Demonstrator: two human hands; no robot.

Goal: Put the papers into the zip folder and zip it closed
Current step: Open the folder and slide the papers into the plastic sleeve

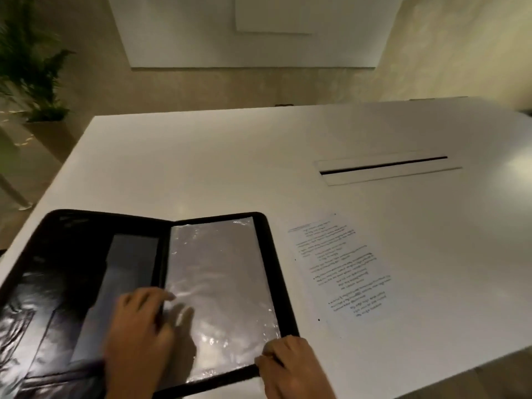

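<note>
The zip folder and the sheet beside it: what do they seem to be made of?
The zip folder: probably leather or a synthetic imitation, black with a slight gloss on its left half. Its clear sleeve looks like thin plastic film, crinkled and shiny. The sheet: plain white paper, matte, with printed lines.

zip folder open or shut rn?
Open. The zip folder lies spread flat on the table, both inner panels showing; the printed paper lies outside it.

My hands blur and run off the bottom edge; the zip folder is cropped at lower left, and the print on the paper is too small to read.
</note>
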